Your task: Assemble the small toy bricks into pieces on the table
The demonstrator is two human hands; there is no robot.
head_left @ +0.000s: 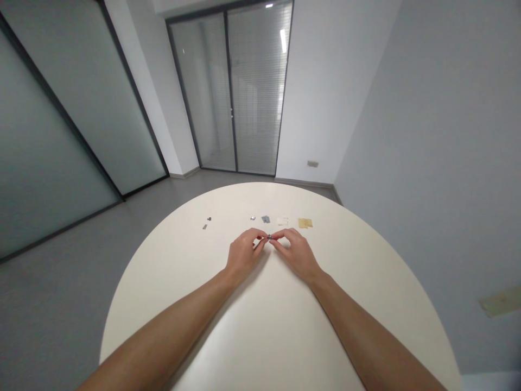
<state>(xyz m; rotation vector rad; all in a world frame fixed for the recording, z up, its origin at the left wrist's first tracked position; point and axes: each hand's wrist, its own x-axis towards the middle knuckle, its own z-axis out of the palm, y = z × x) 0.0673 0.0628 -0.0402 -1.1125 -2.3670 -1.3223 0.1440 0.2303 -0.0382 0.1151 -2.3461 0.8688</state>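
Note:
My left hand (245, 250) and my right hand (296, 252) meet above the middle of a round white table (260, 336). Between their fingertips is a small dark metallic part (269, 237), pinched from both sides; its shape is too small to make out. Just beyond the hands lie a small silvery piece (253, 218), some grey flat pieces (266, 219), several small white pieces (283, 221) and yellow flat pieces (305, 223).
Two small dark pieces, one (209, 219) behind the other (204, 227), lie on the table's left part. Past the far table edge are a glass door (256, 98) and white walls. Frosted panels (81, 98) stand at the left.

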